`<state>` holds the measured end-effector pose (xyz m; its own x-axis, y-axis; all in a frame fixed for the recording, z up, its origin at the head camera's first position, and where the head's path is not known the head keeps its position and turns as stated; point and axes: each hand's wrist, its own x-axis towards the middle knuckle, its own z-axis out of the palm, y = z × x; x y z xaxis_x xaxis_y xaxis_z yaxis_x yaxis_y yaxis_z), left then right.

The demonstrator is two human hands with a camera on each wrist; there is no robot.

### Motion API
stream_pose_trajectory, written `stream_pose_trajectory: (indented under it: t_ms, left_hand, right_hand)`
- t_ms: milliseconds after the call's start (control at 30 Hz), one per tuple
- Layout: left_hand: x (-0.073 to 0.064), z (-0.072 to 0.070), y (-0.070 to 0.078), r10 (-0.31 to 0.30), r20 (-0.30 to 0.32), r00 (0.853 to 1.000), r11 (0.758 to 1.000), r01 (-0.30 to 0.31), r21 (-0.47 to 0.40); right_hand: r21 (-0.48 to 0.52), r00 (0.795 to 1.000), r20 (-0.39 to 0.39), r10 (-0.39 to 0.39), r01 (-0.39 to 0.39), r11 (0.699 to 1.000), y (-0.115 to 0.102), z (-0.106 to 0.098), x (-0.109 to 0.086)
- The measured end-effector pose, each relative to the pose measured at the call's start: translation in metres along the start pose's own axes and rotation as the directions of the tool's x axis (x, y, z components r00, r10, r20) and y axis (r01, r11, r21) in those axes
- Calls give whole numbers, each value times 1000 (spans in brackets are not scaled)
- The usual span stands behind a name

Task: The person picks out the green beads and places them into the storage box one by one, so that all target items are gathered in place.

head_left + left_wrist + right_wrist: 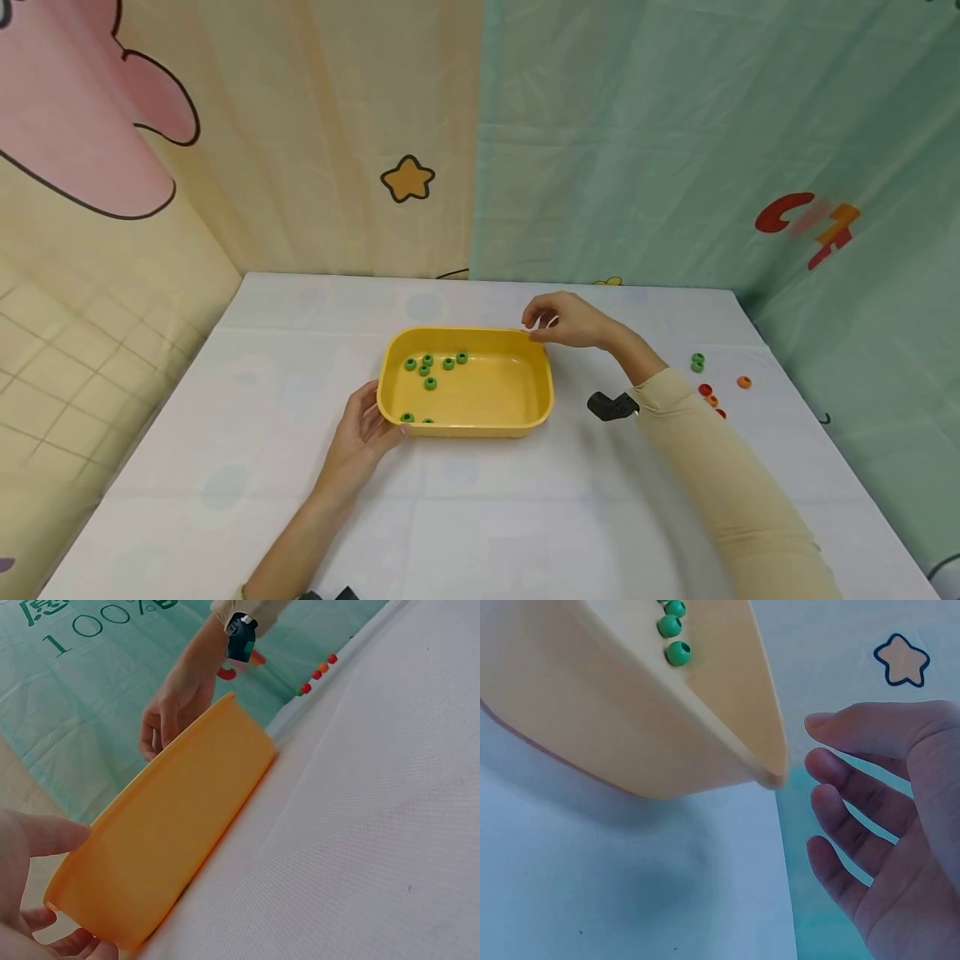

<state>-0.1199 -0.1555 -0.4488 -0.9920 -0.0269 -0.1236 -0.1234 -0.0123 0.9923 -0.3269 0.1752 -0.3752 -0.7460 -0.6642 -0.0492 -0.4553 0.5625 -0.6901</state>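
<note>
A yellow plastic basin [465, 432] with rounded corners sits on the white-covered table. Several green beads with holes [430, 383] lie inside it, mostly toward its left half. My left hand [356, 442] grips the basin's left front corner; in the left wrist view the thumb [60, 834] is at the rim and the other fingers are lower on the wall. Beside the far right corner is my right hand [570, 321], its fingers loosely bent. The right wrist view shows a gap between those fingertips [821, 761] and the rim, and no bead in the hand.
To the right on the table, partly behind the right sleeve, lie green beads [697, 362], a red bead [705, 389] and an orange bead [744, 382]. A printed curtain [660, 150] stands behind the table's far edge. Each wrist carries a black device [611, 407].
</note>
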Motion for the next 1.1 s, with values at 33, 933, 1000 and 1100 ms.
stream_pose_trajectory:
  t_ms: [33, 933, 1000, 1100]
  left_hand:
    - [0, 0, 0, 0, 0, 1000, 1000, 0, -1]
    - [5, 2, -1, 13, 5, 1000, 1000, -13, 7]
    - [5, 3, -1, 13, 4, 1000, 1000, -13, 6]
    - [4, 3, -1, 14, 6, 1000, 1000, -14, 6]
  right_hand:
    - [0, 1000, -1, 1, -1, 1000, 2, -1, -2]
    - [20, 966, -141, 219, -218, 976, 76, -30, -58]
    - [28, 962, -147, 232, -230, 973, 81, -32, -63]
    - [34, 956, -157, 248, -246, 969, 88, -34, -72]
